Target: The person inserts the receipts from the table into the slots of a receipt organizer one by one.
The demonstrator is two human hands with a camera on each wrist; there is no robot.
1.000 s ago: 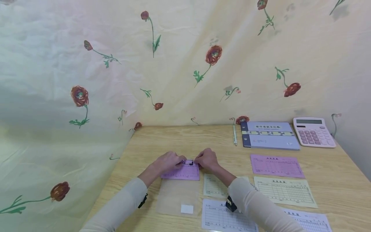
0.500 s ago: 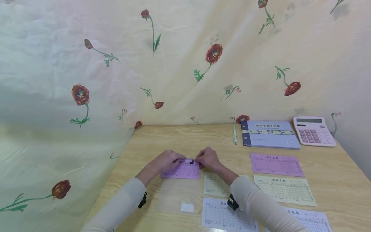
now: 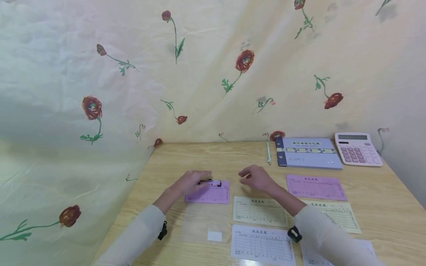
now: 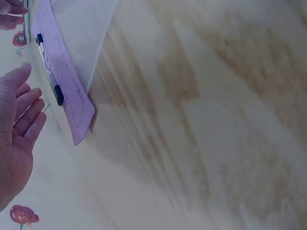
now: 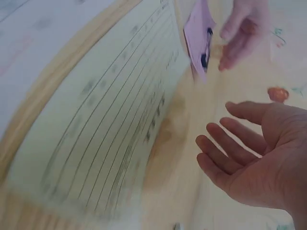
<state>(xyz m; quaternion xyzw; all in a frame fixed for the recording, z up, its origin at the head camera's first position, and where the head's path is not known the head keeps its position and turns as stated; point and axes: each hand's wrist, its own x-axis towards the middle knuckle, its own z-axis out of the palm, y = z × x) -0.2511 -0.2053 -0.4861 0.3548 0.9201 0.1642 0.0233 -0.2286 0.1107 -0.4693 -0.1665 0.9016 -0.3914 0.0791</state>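
Note:
A translucent clipboard (image 3: 198, 223) with a small white label lies on the table. A pink printed slip (image 3: 207, 196) is at its top under the metal clip (image 4: 46, 69), which has black ends. My left hand (image 3: 189, 183) is over the slip's upper left corner, beside the clip. In the left wrist view the fingers of that hand (image 4: 19, 120) are loosely bent and hold nothing. My right hand (image 3: 259, 178) is to the right of the clipboard, above the bare wood. The right wrist view shows that palm (image 5: 268, 158) with spread, relaxed fingers and nothing in them.
Right of the clipboard lie a pale green slip (image 3: 259, 210) and a white slip (image 3: 263, 244). Farther right is another pink slip (image 3: 316, 187), with more slips below. A pen (image 3: 268, 153), a blue account book (image 3: 309, 159) and a calculator (image 3: 357, 149) lie at the back.
My right hand has let go at the clip's right end and moved right, away from the clipboard. My left hand's fingers have lifted and loosened from the clip. The pink slip stays put.

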